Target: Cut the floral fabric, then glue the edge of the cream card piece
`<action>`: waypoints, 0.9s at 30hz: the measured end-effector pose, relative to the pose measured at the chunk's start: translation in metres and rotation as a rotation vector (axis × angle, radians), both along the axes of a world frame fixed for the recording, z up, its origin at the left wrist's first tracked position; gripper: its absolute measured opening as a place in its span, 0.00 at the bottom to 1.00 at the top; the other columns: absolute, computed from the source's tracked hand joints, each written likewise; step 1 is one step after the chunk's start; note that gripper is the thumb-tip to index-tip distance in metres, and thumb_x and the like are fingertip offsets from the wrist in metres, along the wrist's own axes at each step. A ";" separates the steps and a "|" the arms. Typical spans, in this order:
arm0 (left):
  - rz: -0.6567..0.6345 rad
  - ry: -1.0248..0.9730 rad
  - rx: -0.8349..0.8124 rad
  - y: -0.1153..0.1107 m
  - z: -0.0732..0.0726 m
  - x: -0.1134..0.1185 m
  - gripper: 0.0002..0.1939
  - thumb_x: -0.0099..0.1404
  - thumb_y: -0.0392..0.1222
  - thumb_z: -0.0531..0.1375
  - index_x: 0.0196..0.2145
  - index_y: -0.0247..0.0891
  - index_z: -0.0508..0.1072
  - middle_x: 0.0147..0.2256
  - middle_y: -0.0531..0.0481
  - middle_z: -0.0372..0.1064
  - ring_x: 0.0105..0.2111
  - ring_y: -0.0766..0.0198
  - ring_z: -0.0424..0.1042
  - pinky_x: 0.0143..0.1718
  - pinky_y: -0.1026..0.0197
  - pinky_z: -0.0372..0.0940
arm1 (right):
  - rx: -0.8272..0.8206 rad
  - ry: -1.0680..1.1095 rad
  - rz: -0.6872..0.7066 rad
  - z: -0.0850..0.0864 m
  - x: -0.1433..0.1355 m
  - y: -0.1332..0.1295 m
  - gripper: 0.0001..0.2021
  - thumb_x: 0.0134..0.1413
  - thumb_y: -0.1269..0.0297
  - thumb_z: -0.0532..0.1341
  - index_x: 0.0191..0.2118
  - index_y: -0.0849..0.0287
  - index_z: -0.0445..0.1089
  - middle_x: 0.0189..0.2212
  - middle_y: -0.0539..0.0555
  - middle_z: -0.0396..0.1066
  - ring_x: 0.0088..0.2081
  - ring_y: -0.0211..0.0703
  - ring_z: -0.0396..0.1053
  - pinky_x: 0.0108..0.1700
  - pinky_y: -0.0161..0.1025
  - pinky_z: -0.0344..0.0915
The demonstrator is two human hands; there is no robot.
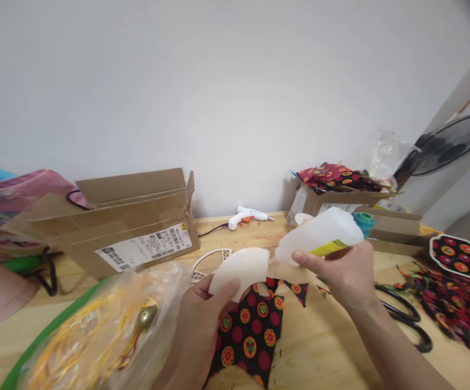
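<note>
At the far left edge of the pale wooden table [320,346] lies a heap of pink and blue fabric [3,203], and just right of it an open brown cardboard box with a white shipping label [129,225]. Nearer, a clear plastic bag of yellow cords with a small brass bell [109,325] rests beside a green hoop [52,330].

Right of the bag, the left hand [198,336] grips a cream fan-shaped wooden piece [241,268] by its near edge, thumb on top, above a black cloth with red and orange flower dots [251,336]. A pierced wooden cut-out [208,262] peeks out behind the piece. Far back by the wall lies a white glue gun [245,216].

The right hand [344,273] is closed around a translucent white squeeze bottle with a yellow label [320,235]. Its long axis runs tilted, base up to the far right, nozzle pointing down-left at the right edge of the cream piece; whether they touch cannot be told.

Further right lie black-handled scissors [405,319], a second box of patterned scraps [340,189], more cut fabric [454,303] and a black fan [446,143].
</note>
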State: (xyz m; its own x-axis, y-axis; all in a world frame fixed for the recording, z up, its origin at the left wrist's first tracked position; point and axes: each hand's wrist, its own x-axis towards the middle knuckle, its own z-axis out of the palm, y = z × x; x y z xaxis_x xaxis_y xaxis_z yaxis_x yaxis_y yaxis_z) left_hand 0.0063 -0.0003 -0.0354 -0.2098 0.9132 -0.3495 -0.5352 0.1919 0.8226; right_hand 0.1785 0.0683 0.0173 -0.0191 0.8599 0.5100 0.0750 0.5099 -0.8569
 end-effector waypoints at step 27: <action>0.047 -0.062 0.015 -0.001 0.011 0.000 0.12 0.53 0.33 0.62 0.38 0.37 0.73 0.26 0.49 0.76 0.30 0.58 0.75 0.35 0.56 0.69 | -0.110 -0.024 0.222 -0.004 -0.005 -0.006 0.11 0.30 0.65 0.71 0.24 0.59 0.70 0.22 0.52 0.74 0.24 0.44 0.70 0.26 0.37 0.70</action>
State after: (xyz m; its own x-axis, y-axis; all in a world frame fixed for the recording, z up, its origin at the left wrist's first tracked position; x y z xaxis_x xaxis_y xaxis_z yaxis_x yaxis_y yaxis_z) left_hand 0.0059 -0.0010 -0.0241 -0.2309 0.9079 -0.3498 -0.5937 0.1534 0.7900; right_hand 0.1735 0.0620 0.0137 -0.2251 0.8834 0.4110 -0.0079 0.4201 -0.9074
